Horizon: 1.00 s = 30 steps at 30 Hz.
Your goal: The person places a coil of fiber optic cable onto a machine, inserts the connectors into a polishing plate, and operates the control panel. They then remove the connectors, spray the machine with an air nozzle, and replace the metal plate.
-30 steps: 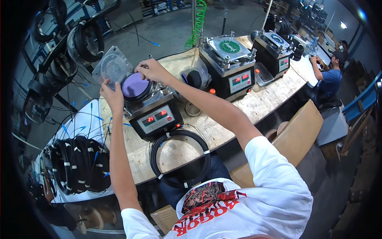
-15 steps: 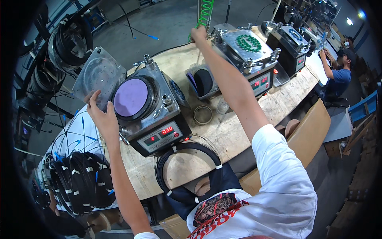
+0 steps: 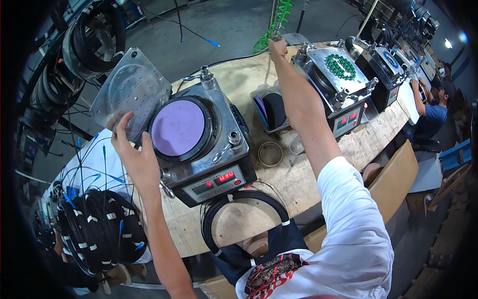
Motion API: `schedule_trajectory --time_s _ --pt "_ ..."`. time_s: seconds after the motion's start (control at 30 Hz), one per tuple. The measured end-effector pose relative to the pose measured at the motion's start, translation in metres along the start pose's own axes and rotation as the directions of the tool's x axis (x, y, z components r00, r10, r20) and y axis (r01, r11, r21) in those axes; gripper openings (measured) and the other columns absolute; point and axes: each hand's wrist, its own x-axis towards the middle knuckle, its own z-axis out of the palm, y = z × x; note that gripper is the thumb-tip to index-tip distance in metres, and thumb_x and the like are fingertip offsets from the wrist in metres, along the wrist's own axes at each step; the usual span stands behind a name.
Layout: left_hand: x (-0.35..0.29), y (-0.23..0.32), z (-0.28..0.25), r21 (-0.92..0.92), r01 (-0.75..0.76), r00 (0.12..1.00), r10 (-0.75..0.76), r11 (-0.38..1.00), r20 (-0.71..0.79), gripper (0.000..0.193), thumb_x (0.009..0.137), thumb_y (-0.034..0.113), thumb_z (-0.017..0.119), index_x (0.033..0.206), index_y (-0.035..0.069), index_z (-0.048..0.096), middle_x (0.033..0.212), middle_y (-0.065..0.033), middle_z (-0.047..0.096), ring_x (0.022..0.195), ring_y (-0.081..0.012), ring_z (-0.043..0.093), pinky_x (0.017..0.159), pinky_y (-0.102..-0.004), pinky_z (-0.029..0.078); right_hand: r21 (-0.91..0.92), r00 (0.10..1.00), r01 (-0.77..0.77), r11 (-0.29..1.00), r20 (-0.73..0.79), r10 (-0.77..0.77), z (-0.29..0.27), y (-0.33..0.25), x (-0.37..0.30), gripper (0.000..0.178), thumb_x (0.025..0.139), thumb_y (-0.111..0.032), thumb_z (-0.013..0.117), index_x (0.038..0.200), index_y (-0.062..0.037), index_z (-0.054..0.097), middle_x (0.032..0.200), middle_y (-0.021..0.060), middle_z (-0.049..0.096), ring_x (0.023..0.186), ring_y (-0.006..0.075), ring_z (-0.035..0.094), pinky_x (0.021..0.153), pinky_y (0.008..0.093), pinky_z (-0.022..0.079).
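My left hand (image 3: 133,158) rests on the edge of a raised metal lid (image 3: 130,89) of a boxy grey machine (image 3: 201,144). A round purple pad (image 3: 178,127) lies exposed on top of that machine. My right arm stretches far forward; my right hand (image 3: 277,48) is closed on a tool that hangs from a green coiled hose (image 3: 269,25). Just right of that hand stands a second machine (image 3: 334,84) with a ring of green parts (image 3: 340,66) on top. A coil of black cable (image 3: 249,219) lies on the wooden bench (image 3: 279,184) in front of me.
A clear tub (image 3: 269,110) with dark discs and a loose ring (image 3: 270,153) sit between the machines. Bundles of black cable (image 3: 97,234) lie at my left and more hang on a rack (image 3: 94,35). A third machine (image 3: 386,65) and a seated person (image 3: 433,107) are far right.
My right hand left the purple-pad machine and reached forward to the hanging hose tool. My left hand kept holding the lid open. The view moved closer to the bench.
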Motion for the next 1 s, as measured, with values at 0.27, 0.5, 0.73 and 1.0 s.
schedule_trajectory --time_s 0.27,0.5,0.73,1.0 --pt "0.003 -0.018 0.002 -0.021 -0.139 0.986 0.136 0.99 -0.099 0.049 0.085 -0.006 0.057 0.133 0.005 0.053 0.133 -0.0247 0.046 0.128 -0.0419 0.047 0.111 -0.046 0.035 0.023 0.876 -0.222 0.975 0.444 0.189 -0.011 -0.075 -0.115 0.055 0.076 -0.044 0.075 0.116 -0.0086 0.065 0.128 0.0162 0.057 0.117 0.0375 0.052 0.093 0.0559 0.044" --pt "0.0 -0.012 0.011 -0.135 -0.122 0.984 0.102 0.983 -0.149 0.057 0.083 -0.008 0.053 0.138 0.002 0.045 0.131 -0.0284 0.044 0.125 -0.0452 0.048 0.108 -0.0456 0.038 0.344 0.861 0.021 0.939 0.471 -0.192 -0.032 -0.142 -0.161 0.042 0.083 -0.034 0.072 0.112 -0.0048 0.063 0.104 0.0152 0.067 0.092 0.0258 0.067 0.073 0.0456 0.054" --pt "-0.002 -0.012 0.008 -0.212 -0.04 0.976 -0.008 0.976 -0.219 0.059 0.081 -0.004 0.053 0.139 0.003 0.044 0.129 -0.0284 0.048 0.118 -0.0458 0.053 0.102 -0.0472 0.042 0.713 0.721 -0.022 0.701 0.497 -0.483 -0.1 -0.218 -0.255 0.041 0.086 -0.002 0.056 0.126 -0.0048 0.048 0.093 0.0209 0.067 0.08 0.0274 0.072 0.063 0.0353 0.058" --pt "-0.004 -0.012 0.01 -0.211 0.019 0.949 -0.084 0.977 -0.304 0.042 0.083 0.0 0.055 0.124 0.005 0.05 0.115 -0.0232 0.059 0.107 -0.0443 0.059 0.092 -0.0513 0.043 0.607 0.657 -0.142 0.782 0.649 -0.384 -0.153 -0.243 -0.407 0.055 0.083 0.005 0.053 0.134 -0.008 0.038 0.103 0.0173 0.052 0.077 0.031 0.07 0.059 0.0364 0.059"
